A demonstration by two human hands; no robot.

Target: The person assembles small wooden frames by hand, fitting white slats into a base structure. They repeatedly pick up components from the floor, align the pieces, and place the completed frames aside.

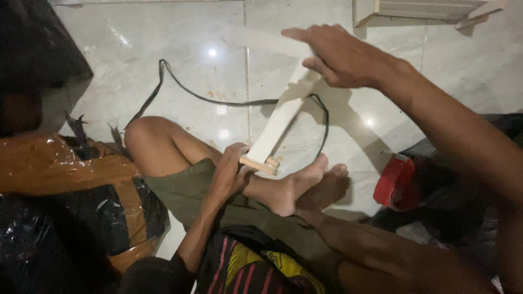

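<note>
Nearest the lens, a striped garment in red, yellow and black (256,269) is seen at the bottom edge, cut off by the frame. Just beyond it, crossed bare legs and two feet (305,188) are rested on the pale tiled floor (190,65).

The left hand (231,171) is closed around the near end of a long white wooden slat (278,122), where a small bare-wood crosspiece (260,163) is fixed; the fingers are wrapped tight there. The slat is tilted up and away to the right. Its far end is met by the right hand (340,57), which is held wide, fingers spread flat; whether the wood is gripped or only pressed cannot be told, as that end is blurred.

A black strap (218,100) is looped on the floor beneath the slat, partly hidden behind it.

To the left, a bundle wrapped in black plastic and brown tape (71,179) is seen; its contents are concealed. To the right, a red tape roll (397,182) is lodged beside dark bags, half lost in shadow. At the far right, a white wooden frame (425,11) is cut off by the top edge.
</note>
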